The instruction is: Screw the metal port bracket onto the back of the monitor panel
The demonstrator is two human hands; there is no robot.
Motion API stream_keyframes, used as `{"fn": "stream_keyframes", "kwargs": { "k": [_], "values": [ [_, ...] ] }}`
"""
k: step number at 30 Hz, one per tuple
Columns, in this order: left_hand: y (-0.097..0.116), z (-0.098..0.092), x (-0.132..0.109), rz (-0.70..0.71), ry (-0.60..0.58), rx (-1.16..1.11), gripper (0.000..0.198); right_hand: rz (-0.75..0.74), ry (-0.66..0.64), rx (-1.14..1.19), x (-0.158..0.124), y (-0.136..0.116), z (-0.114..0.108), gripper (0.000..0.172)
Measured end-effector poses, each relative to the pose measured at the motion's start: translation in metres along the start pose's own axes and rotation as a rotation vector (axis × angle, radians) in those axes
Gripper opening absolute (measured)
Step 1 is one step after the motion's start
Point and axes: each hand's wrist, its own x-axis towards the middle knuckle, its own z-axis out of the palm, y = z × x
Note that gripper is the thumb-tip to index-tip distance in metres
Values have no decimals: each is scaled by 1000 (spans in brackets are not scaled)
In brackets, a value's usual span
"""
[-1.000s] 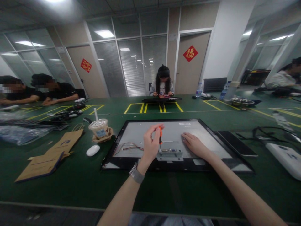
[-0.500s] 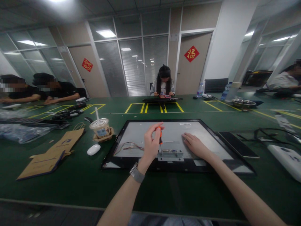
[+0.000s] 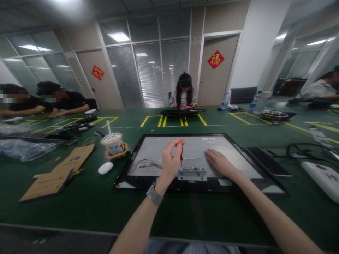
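Note:
My left hand [image 3: 171, 158], with a watch [image 3: 154, 194] on its wrist, is closed on an orange and black screwdriver [image 3: 181, 151]. The screwdriver stands nearly upright, its tip down at the left end of a metal bracket [image 3: 192, 173] with connector ports. That bracket sits near the front edge of a flat display panel [image 3: 150, 150], grey-backed with a black frame. My right hand [image 3: 218, 161] lies flat on the panel, fingers stretched out, holding nothing. Thin wires [image 3: 145, 163] run over the panel left of my left hand.
Left of the panel are a drink cup [image 3: 113, 145], a white mouse [image 3: 105, 168] and a paper bag [image 3: 63, 165]. A black phone-like slab [image 3: 267, 161], cables and a white device [image 3: 321, 180] lie to the right. A person [image 3: 184, 93] sits across the green table [image 3: 87, 208].
The orange screwdriver handle has turned slightly within my left hand's fingers. Both hands stay in almost the same place, and the panel has not moved.

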Motion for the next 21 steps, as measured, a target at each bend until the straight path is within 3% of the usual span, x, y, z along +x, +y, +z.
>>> {"fn": "stream_keyframes", "kwargs": {
  "k": [6, 12, 21],
  "values": [
    [1, 2, 1, 57, 43, 61, 10, -9, 0, -4, 0, 2, 1, 47],
    [0, -1, -1, 11, -41, -22, 31, -12, 7, -22, 0, 2, 2, 47],
    [-1, 1, 1, 96, 46, 96, 10, -1, -7, -33, 2, 3, 5, 46]
  ]
}}
